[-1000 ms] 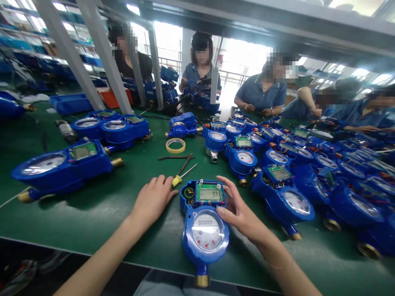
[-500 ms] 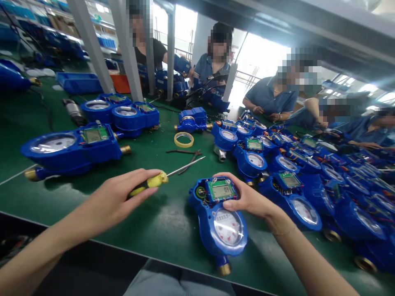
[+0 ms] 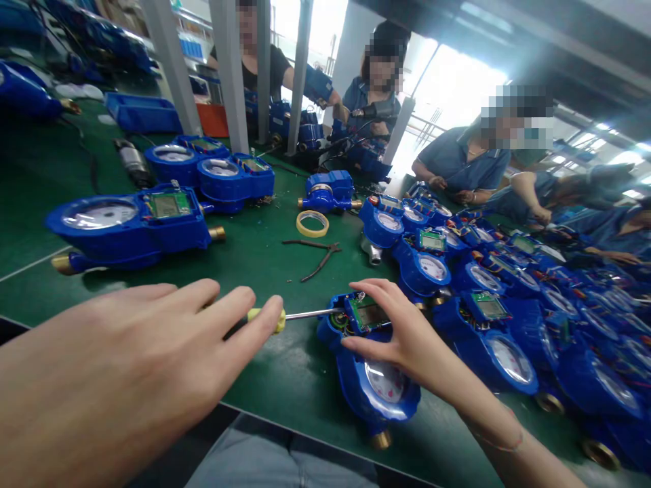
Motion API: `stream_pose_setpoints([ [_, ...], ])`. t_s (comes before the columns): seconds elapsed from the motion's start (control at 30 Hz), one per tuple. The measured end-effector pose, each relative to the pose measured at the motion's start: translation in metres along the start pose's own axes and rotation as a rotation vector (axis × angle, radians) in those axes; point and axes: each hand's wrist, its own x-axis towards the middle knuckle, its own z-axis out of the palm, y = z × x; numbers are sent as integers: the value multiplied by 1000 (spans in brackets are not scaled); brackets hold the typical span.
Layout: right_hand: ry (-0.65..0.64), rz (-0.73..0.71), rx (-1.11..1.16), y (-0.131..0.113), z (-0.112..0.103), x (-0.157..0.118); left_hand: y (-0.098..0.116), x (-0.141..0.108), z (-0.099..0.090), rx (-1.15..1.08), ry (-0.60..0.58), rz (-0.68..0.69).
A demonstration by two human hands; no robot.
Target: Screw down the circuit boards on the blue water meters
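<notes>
A yellow-and-black screwdriver is in my left hand, its handle mostly hidden behind the fingers. Its metal shaft points right, and the tip meets the upper left part of a blue meter near the edge of the green circuit board. My right hand grips this meter around its display housing, thumb and fingers on either side of the screen. The round dial faces up below the hand, and a brass fitting sticks out toward the table's near edge.
Pliers and a tape roll lie beyond the hands. More blue meters stand at the left and in rows at the right. Metal posts rise from the green table. Several people work across it.
My left hand has turned palm down and looks larger, with the screwdriver tip now at the meter. My right hand's fingers have shifted over the display. The view has shifted slightly.
</notes>
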Motion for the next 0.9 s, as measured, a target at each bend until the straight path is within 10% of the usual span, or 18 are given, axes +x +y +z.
stream_pose_setpoints([
  [0.17, 95, 22, -69, 2, 16, -1, 19, -2, -16, 471, -243, 258],
  [0.43, 204, -7, -71, -2, 19, -4, 24, -27, 15, 528, -90, 175],
  [0.9, 310, -46, -109, -1, 25, -9, 35, -24, -4, 510, -111, 239],
])
